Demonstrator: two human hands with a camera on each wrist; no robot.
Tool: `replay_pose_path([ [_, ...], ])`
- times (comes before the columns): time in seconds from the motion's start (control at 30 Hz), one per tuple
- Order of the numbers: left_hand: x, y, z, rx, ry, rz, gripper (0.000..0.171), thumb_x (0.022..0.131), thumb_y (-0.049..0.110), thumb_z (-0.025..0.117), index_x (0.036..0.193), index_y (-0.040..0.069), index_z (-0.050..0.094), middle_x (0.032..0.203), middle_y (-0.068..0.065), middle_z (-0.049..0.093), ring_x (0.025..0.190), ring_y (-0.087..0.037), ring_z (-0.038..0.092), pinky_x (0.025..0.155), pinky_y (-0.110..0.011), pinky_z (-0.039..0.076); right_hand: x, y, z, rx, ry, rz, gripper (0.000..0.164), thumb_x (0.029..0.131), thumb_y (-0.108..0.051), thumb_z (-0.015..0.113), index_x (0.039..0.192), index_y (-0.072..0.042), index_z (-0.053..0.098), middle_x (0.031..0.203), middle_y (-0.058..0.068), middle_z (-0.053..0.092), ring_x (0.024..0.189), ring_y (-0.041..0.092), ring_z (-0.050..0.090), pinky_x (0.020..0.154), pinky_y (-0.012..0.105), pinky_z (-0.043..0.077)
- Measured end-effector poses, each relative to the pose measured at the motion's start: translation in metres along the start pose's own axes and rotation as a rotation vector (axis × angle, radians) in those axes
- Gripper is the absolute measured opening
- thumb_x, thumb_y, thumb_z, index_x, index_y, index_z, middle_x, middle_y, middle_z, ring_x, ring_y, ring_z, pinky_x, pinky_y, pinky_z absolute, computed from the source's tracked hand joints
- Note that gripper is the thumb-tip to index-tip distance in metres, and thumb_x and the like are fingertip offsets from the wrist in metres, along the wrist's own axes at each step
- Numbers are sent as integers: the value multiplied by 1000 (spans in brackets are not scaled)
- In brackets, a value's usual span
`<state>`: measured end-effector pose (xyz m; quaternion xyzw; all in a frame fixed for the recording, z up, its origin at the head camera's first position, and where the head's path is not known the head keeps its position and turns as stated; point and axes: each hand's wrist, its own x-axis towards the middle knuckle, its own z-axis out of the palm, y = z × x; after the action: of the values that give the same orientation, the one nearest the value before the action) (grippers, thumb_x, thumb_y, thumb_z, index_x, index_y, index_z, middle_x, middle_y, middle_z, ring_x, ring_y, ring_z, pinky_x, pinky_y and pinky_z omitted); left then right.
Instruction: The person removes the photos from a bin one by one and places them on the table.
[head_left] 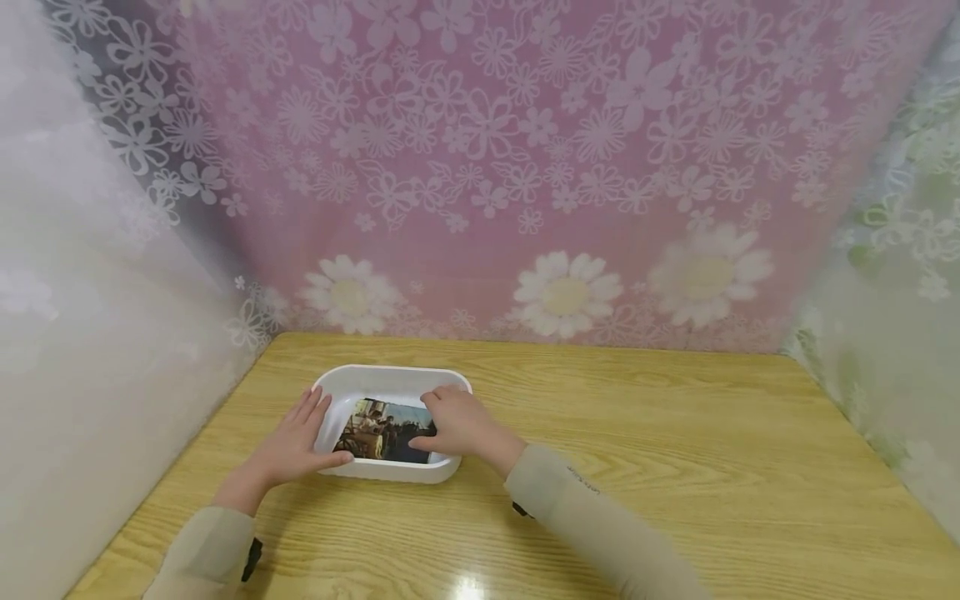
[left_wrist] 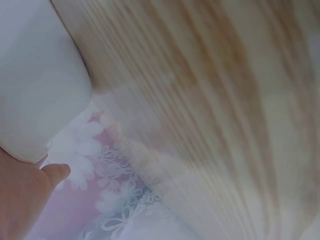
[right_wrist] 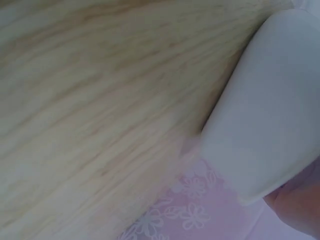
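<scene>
A white oblong tray with rounded corners stands on the wooden table, left of the middle. Inside it lies a picture card printed with a dark painted scene; its right end is partly covered. My left hand rests at the tray's left end, fingers spread along the rim and thumb over the near side. Reaching over the right end, my right hand has its thumb over the card's face and its fingers apart from it, near the far right corner. Fingertip contact there is unclear.
The wooden table extends to the right of the tray. Behind it hangs a pink flowered cloth, and pale cloths line the sides. Each wrist view shows mostly tabletop and the tray's outer wall.
</scene>
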<state>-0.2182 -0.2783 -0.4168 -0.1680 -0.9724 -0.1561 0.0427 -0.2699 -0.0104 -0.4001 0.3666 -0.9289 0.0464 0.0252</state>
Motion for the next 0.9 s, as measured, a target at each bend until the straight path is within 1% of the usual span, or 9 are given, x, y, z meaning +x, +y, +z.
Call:
replay_pose_path([
  [0.17, 2, -2, 1, 11, 5, 8, 100, 73, 56, 60, 134, -13, 20, 141, -29, 10, 128, -43, 6, 100, -54, 11, 10, -5, 2, -18, -48, 33, 76, 77, -61, 51, 130, -8, 43, 122, 6, 49, 113, 20, 45, 94, 34, 35],
  [0.27, 2, -2, 1, 16, 5, 9, 100, 73, 56, 60, 134, -13, 21, 141, -29, 11, 128, -43, 7, 100, -54, 12, 17, -7, 6, -76, -89, 39, 80, 75, -65, 51, 130, -7, 43, 120, 6, 50, 113, 20, 45, 97, 33, 31],
  [0.4, 1, -1, 0, 13, 5, 4, 100, 73, 56, 60, 134, -13, 21, 141, -29, 11, 128, -43, 7, 100, -55, 12, 24, -9, 13, -156, -143, 42, 88, 70, -72, 48, 130, -7, 42, 119, 5, 51, 112, 20, 45, 97, 32, 30],
  [0.6, 2, -3, 1, 8, 3, -1, 100, 73, 56, 60, 135, -13, 21, 141, -28, 11, 129, -42, 6, 100, -54, 12, 30, -13, 16, -180, -231, 101, 97, 64, -76, 47, 133, -8, 37, 122, 7, 48, 113, 21, 44, 94, 34, 34],
  [0.77, 3, -3, 2, 13, -6, 0, 100, 73, 56, 60, 135, -12, 20, 141, -28, 11, 129, -42, 6, 101, -54, 11, 30, -15, 16, -205, -284, 139, 101, 65, -75, 48, 137, -7, 31, 131, 9, 42, 119, 22, 40, 95, 36, 34],
  [0.9, 2, 0, -1, 5, -17, -3, 100, 74, 56, 60, 135, -13, 19, 141, -29, 10, 129, -42, 5, 100, -54, 11, 33, -15, 20, -209, -313, 151, 102, 65, -75, 48, 139, -7, 28, 134, 8, 40, 120, 21, 39, 96, 37, 32],
])
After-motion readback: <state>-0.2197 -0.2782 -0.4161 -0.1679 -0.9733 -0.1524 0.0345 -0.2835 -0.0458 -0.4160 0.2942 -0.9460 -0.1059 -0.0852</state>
